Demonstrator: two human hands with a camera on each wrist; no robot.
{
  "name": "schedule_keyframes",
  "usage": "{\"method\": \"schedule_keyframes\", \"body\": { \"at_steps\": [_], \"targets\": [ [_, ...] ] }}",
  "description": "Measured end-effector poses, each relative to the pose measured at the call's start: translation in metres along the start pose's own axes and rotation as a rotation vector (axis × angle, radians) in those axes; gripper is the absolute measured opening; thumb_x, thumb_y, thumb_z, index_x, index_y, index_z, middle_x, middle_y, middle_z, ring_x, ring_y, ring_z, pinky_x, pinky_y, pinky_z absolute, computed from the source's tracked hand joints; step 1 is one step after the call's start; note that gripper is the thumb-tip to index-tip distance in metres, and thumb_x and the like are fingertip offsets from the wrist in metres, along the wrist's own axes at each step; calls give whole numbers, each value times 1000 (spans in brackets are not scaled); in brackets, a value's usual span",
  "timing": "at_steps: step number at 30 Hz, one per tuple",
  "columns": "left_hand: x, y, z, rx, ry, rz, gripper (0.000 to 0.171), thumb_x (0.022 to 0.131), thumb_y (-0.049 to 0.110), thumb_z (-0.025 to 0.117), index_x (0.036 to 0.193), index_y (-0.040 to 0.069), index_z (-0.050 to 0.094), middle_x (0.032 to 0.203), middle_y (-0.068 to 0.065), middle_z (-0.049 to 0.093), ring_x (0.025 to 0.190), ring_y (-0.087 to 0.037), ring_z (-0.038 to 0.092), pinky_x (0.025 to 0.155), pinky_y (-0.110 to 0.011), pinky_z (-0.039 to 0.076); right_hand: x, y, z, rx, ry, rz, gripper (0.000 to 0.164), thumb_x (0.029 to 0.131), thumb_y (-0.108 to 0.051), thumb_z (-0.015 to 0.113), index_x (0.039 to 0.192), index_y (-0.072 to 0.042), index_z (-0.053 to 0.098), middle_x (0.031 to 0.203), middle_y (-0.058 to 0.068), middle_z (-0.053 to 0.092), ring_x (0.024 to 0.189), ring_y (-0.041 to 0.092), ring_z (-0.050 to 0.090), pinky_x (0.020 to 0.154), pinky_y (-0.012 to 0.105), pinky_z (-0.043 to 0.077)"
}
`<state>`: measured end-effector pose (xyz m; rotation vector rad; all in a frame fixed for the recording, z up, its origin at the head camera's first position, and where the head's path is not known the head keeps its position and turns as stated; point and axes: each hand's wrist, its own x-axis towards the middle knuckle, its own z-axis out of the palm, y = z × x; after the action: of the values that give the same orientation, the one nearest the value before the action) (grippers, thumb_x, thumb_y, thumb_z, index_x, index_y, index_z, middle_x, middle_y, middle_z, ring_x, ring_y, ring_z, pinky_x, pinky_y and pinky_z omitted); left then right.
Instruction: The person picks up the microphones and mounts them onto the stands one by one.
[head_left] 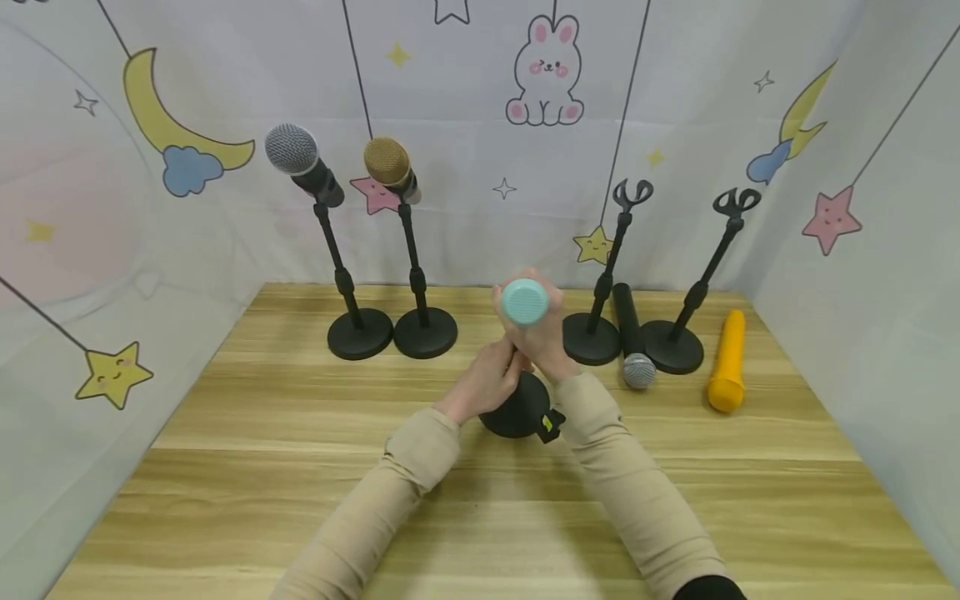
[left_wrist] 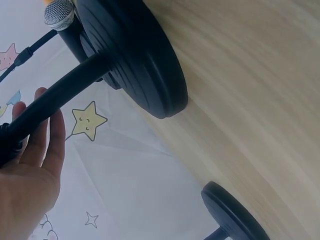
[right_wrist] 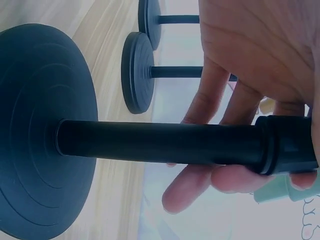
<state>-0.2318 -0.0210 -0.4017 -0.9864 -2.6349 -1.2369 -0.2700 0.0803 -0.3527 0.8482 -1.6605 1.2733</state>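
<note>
A black microphone stand (head_left: 517,410) rises between both hands, its round base close over the wooden table. My left hand (head_left: 486,379) curls its fingers round the pole (left_wrist: 65,92); the left wrist view shows the fingers behind it. Higher up, my right hand (head_left: 543,333) has its fingers wrapped round the pole near the collar (right_wrist: 287,145), fingertips showing past it. A mint green microphone (head_left: 525,302) sits at the top, its round end toward the head camera. In the right wrist view, part of its mint body (right_wrist: 272,190) shows behind the fingertips; its clip is hidden.
At back left, a silver-headed microphone (head_left: 292,150) and a gold-headed microphone (head_left: 387,162) sit on stands. To the right stand two stands with bare clips, one left (head_left: 591,337), one right (head_left: 672,346). A black microphone (head_left: 637,367) and a yellow microphone (head_left: 726,367) lie nearby.
</note>
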Motion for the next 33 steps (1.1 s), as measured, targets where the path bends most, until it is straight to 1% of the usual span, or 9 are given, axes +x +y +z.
{"method": "schedule_keyframes", "body": {
  "at_steps": [6,12,16,19,22,24,27,30,33],
  "targets": [
    [-4,-5,-2,-134,-81,-35,26,97,26,36,119,13,43,99,-10,63,89,-19,62,78,-29,49,0,-2,-1,25,-17,23,15,80,-11,62,78,3,56,70,11,59,62,13,56,65,27,48],
    [-10,-18,2,-180,-278,-134,31,96,28,38,109,7,55,104,-9,62,99,-21,59,85,-33,46,1,-13,-2,15,-13,31,11,75,3,65,80,4,56,72,14,58,62,17,56,66,27,48],
    [-12,-22,5,-226,-377,-209,33,96,28,37,114,5,52,115,-11,56,110,-23,52,93,-37,41,1,-34,-2,-29,22,63,15,73,7,65,85,6,55,77,19,58,67,24,56,69,31,48],
    [-13,-23,8,-259,-423,-267,42,96,34,36,132,13,39,134,-8,43,125,-21,41,101,-38,35,-8,-46,-2,-43,79,203,28,76,3,65,100,6,50,94,21,55,85,28,55,79,37,46],
    [-13,-24,10,-262,-446,-289,55,95,37,36,143,20,15,149,-2,20,137,-19,21,108,-38,26,-23,-54,-1,29,140,452,45,81,-9,64,116,2,37,115,17,43,103,24,47,86,39,43],
    [-14,-24,11,-265,-457,-287,60,95,37,36,144,20,4,151,-1,9,139,-18,13,110,-39,22,-31,-57,-1,101,159,599,49,84,-17,62,119,-3,32,118,12,37,102,20,45,85,38,44],
    [-15,-25,11,-265,-467,-274,63,96,33,36,144,18,-2,152,-2,3,140,-19,7,111,-41,19,-39,-60,1,160,141,710,39,88,-25,56,115,-6,36,107,10,45,86,19,52,75,35,48],
    [-16,-26,10,-253,-470,-238,61,96,29,37,144,17,0,152,-4,4,140,-21,7,110,-42,20,-42,-60,2,149,66,704,25,93,-27,47,97,-2,48,78,15,52,61,20,50,61,31,46],
    [-16,-26,9,-257,-467,-207,60,96,26,38,144,17,4,152,-4,4,140,-20,7,110,-42,20,-42,-58,3,108,2,675,31,95,-23,42,72,-2,48,56,17,41,47,18,38,51,27,36]
  ]
}}
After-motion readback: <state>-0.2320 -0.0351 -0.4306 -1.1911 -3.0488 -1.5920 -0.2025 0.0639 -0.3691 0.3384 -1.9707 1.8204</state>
